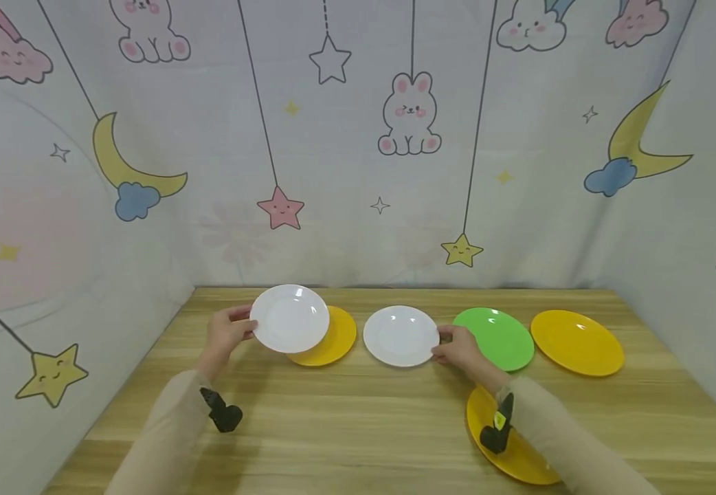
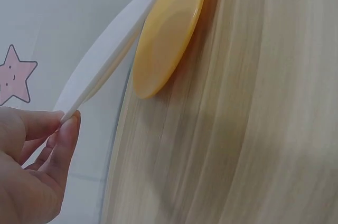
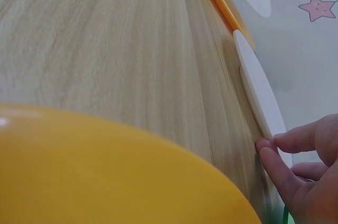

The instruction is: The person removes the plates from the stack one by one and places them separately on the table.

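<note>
My left hand pinches the left rim of a white plate between thumb and fingers. In the left wrist view that white plate is tilted and raised, apart from the yellow plate on the table. From the head view it partly covers this yellow plate. My right hand pinches the right rim of a second white plate at the middle of the table. The right wrist view shows that plate edge-on, close to the wood, with thumb and fingers on its rim.
A green plate lies just right of my right hand, and another yellow plate beyond it. Under my right forearm is one more yellow plate. A patterned cloth hangs behind the wooden table.
</note>
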`<state>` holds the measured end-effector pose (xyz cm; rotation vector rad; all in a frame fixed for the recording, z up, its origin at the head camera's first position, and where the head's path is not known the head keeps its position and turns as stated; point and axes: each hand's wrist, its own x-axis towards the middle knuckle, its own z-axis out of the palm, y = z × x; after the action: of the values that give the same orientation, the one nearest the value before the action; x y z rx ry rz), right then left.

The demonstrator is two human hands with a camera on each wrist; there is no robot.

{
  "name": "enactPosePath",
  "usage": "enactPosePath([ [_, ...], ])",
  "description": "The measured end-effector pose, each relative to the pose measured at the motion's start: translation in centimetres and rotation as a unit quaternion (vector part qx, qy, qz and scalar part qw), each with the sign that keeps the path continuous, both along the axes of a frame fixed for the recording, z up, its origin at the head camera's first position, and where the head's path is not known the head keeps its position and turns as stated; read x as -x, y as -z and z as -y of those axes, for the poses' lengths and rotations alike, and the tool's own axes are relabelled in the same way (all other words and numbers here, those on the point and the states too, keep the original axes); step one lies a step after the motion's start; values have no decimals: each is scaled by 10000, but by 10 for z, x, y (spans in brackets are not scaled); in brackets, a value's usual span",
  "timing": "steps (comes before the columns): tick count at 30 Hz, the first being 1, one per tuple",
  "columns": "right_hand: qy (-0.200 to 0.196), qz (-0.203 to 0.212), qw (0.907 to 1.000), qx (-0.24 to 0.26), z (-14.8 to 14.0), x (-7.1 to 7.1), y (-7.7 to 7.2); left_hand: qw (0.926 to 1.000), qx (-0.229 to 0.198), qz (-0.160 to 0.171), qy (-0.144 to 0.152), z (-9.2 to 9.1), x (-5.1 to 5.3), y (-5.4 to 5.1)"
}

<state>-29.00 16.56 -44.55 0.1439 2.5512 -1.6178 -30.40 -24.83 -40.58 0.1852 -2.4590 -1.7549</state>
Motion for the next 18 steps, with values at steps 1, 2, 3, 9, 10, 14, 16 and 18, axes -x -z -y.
enactPosePath([
  [1,-1,-2,10000,19,0,0,-1,10000,-19,-2,-36,3,-1,1],
  [2,-1,-5,10000,32,0,0,-1,10000,-30,-4,-74,6,-2,2],
  [3,-14,-9,10000,42,0,0,-1,9999,-31,-12,-101,9,-3,3],
  [9,-3,2,10000,2,1,-1,-2,9994,-140,-69,-314,28,-9,8],
  [10,10,17,10000,-12,1,-2,-3,9992,-167,-75,-366,31,-10,9],
  [14,30,88,9999,-58,2,-3,-3,9983,-235,-77,-521,39,-14,13],
  [16,31,111,9999,-61,2,-3,-3,9980,-245,-79,-571,43,-17,14],
  [18,29,116,9999,-63,2,-3,-3,9977,-221,-56,-641,45,-19,16],
])
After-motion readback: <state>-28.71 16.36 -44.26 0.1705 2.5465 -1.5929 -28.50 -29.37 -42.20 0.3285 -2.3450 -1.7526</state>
